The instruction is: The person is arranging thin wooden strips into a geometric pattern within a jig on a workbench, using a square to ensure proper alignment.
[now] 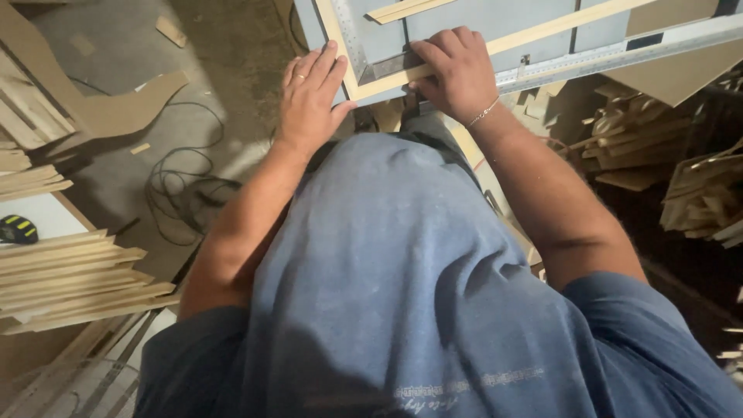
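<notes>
Hands, left [309, 97] and right [457, 73], press flat, fingers unclenched, on wooden frame [387, 81], its far edges cut off.

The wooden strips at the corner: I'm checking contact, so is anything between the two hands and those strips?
Nothing visible. The left hand lies flat on the upright wooden strip at the corner, and the right hand presses on the crossing wooden strip, beside the metal ruler. Both rest directly on the wood over the grey table.
</notes>
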